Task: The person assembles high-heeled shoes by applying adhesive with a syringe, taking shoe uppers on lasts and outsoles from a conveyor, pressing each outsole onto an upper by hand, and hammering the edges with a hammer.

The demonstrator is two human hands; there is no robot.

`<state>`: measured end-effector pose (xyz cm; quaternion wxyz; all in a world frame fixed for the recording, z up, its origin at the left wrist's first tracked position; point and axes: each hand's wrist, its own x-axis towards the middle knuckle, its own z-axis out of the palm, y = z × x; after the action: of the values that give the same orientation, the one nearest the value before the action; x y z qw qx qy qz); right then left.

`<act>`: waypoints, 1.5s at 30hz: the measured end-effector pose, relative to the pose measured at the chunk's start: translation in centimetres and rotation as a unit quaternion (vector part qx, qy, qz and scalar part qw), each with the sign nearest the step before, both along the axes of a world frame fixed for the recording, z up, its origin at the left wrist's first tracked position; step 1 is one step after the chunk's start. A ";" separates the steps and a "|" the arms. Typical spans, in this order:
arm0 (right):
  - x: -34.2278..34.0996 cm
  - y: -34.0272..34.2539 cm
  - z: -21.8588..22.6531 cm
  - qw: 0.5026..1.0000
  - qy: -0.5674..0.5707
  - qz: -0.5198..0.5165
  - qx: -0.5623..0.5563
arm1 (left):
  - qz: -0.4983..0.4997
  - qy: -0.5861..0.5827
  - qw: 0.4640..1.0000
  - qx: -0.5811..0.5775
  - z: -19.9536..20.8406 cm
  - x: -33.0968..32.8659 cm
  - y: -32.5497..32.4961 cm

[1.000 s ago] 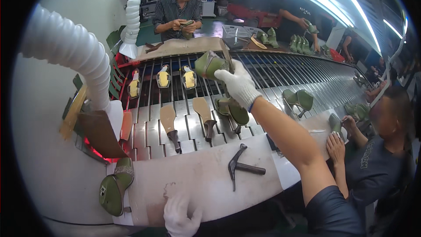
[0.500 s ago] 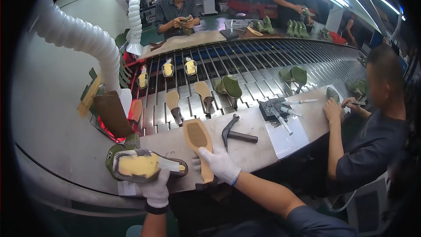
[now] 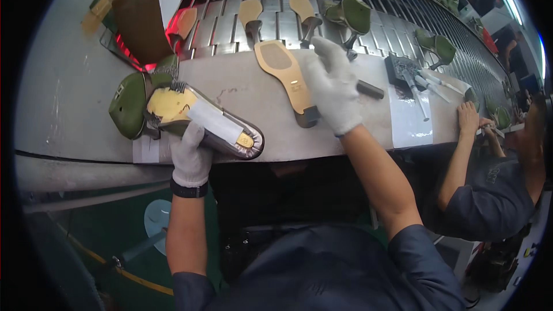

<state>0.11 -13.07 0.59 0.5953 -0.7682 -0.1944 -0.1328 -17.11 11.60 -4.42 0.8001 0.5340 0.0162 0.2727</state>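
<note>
My left hand (image 3: 191,152), in a white glove, is closed on a lasted shoe (image 3: 219,121) held bottom up at the bench's front edge. Its underside shows a yellow patch, a white strip and a dark gathered rim. A tan shoe sole (image 3: 282,69) with a dark heel end lies on the bench, just left of my right hand (image 3: 337,89). That gloved hand hovers over a hammer (image 3: 370,89) with fingers apart; it hides most of the hammer, leaving the handle end showing. Against the held shoe sits a green shoe (image 3: 129,103).
Beyond the bench (image 3: 227,75) runs a slatted metal conveyor (image 3: 222,29) carrying soles and green shoes (image 3: 352,16). A dark block (image 3: 400,69) with syringes (image 3: 423,101) stands by a white sheet (image 3: 412,129). A brown board (image 3: 144,26) leans at left. A co-worker (image 3: 484,184) works at right.
My right hand has let go of the sole, now lying on the bench, and moved right over the hammer. My left hand has turned the lasted shoe slightly. The view has tilted down.
</note>
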 end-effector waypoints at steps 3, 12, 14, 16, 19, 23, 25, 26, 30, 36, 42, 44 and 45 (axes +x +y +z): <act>-2.4 -0.1 1.9 0.955 0.186 0.108 0.207 | 0.008 0.023 1.000 0.006 -0.2 -0.2 0.3; -3.9 0.7 -0.6 0.945 0.290 0.134 0.074 | -0.010 0.040 0.999 -0.025 -0.9 -0.9 -0.3; -3.8 0.6 -0.8 0.950 0.278 0.128 0.061 | -0.009 0.027 0.999 -0.027 -0.4 -0.5 -0.6; -4.8 1.0 -1.2 0.989 0.126 0.048 -0.058 | -0.017 0.033 0.999 0.003 0.4 -0.9 0.0; -5.4 -2.2 -1.6 0.969 -0.125 0.026 -0.211 | 0.024 -0.005 0.999 -0.031 0.5 -0.3 -1.4; -10.4 -7.6 -1.4 0.990 0.015 0.041 -0.133 | 0.050 0.005 0.989 -0.140 1.6 -0.9 -1.9; -14.5 -11.3 -1.9 0.992 0.106 0.040 -0.054 | 0.052 0.007 0.988 -0.146 2.4 -1.2 -2.4; -16.4 -13.3 -1.9 0.976 0.205 0.052 0.043 | 0.049 0.008 0.986 -0.158 2.7 -1.1 -2.7; -19.0 -13.7 -0.9 0.840 0.473 0.108 0.241 | 0.032 0.011 0.988 -0.148 4.1 -0.3 -3.7; -17.1 -12.4 -0.6 0.826 0.517 0.152 0.168 | -0.121 0.000 0.992 0.037 6.6 2.5 -6.6; -17.0 -11.2 3.6 0.886 0.364 0.227 0.175 | -0.124 0.006 0.992 0.001 14.0 2.9 -7.9; -17.0 -9.3 5.4 0.904 0.267 0.299 0.145 | -0.137 0.007 0.991 0.005 14.5 2.3 -8.4; -17.3 -9.0 6.6 0.873 0.344 0.314 0.142 | -0.150 0.011 0.989 0.004 14.6 1.8 -8.8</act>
<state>-17.23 -22.07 7.16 0.7379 -0.5708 -0.1872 0.3077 -15.33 2.85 10.19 0.8295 0.5367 -0.0564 0.1438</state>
